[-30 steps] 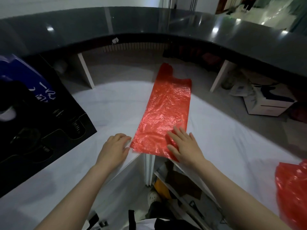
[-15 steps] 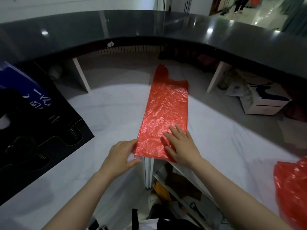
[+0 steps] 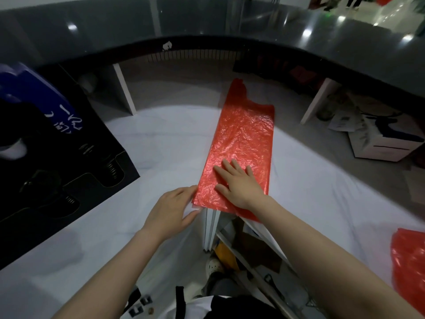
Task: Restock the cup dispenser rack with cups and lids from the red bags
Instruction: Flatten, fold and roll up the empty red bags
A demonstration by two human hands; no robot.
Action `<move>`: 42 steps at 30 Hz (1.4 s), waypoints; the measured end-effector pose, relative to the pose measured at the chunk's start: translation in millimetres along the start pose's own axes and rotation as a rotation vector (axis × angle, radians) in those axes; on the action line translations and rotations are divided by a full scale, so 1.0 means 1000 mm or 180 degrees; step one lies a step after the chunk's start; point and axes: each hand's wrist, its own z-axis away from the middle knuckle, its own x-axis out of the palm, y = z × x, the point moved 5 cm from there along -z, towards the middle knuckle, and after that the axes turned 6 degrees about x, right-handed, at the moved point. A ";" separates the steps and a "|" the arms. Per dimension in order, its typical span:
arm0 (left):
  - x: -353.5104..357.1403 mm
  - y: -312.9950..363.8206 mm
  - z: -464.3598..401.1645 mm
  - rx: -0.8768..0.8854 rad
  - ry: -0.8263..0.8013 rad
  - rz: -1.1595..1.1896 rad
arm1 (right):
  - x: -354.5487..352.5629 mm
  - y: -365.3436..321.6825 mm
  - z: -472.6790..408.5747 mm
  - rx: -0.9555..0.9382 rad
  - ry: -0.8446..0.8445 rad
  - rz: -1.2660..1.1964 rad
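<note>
Thin red bag [image 3: 243,134] looked limp; right hand [image 3: 239,185] pressed it flat, left hand [image 3: 171,211] pinching its near corner.

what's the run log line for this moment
right hand flat on empty red bag | left hand at bag's near left corner | second red bag far right

Looks like shop or service desk. Big curved dark counter [image 3: 299,42] wraps round white worktop [image 3: 161,143]. Shiny lobby floor [image 3: 391,21] behind it. Black cup rack [image 3: 57,162] at left. Box [image 3: 386,143] stored under counter.
</note>
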 end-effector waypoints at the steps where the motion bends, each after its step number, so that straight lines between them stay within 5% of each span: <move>1: 0.000 0.000 0.000 0.0026 0.0015 -0.0009 | 0.000 0.000 -0.002 0.0009 -0.0007 0.0015; 14: -0.002 0.004 0.001 0.0203 0.0028 -0.0304 | 0.009 -0.003 -0.004 0.0097 0.0185 0.0004; 28: 0.000 0.003 0.002 0.0241 0.0144 -0.0430 | -0.004 0.056 0.082 0.0464 0.1398 -0.0609; 37: 0.001 0.003 0.003 0.0254 0.0234 -0.0349 | -0.004 0.058 0.105 0.0522 0.1426 -0.0704; 42: 0.001 0.003 0.005 0.0169 0.0184 -0.0417 | 0.011 0.053 0.124 0.0067 0.0759 -0.0231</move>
